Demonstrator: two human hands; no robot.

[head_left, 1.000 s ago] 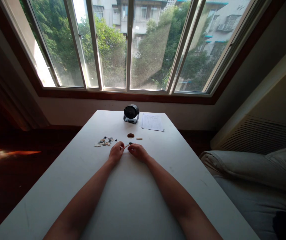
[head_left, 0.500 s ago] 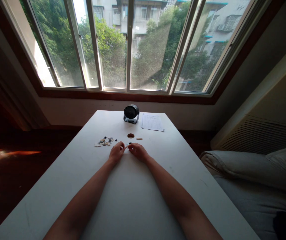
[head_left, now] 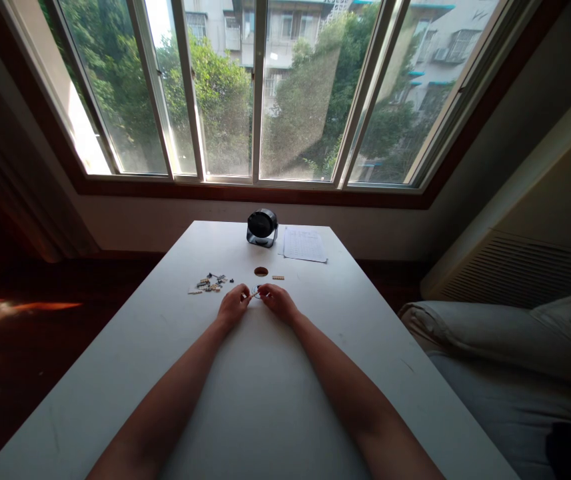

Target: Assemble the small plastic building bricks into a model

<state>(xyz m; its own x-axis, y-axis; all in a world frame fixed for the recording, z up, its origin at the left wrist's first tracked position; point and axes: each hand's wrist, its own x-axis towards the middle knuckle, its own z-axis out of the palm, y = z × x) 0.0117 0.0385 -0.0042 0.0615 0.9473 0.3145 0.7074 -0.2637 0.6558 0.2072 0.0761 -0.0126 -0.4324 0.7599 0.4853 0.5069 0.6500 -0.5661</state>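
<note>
My left hand [head_left: 234, 304] is closed in a pinch on a small tan building-block piece [head_left: 252, 295], held just above the table. My right hand [head_left: 278, 301] faces it from the other side, its fingers bent together close to the piece's far end. Whatever sits between the right fingertips is too small to make out. A small round pale-rimmed thing [head_left: 256, 289] shows between the two hands, partly covered by the right fingers. Left of my left hand lies a loose pile of small black, grey and tan pieces [head_left: 210, 285].
The white table [head_left: 255, 387] has a round hole [head_left: 261, 271] beyond my hands. A short tan studded strip [head_left: 278, 277] lies beside it. Farther back stand a black round fan-like device on a bracket [head_left: 262, 225] and printed paper sheets [head_left: 305, 245]. A window is behind.
My right fingers have shifted slightly to the right, away from the left fingertips, showing more of the round thing between the hands. My left hand has stayed in place.
</note>
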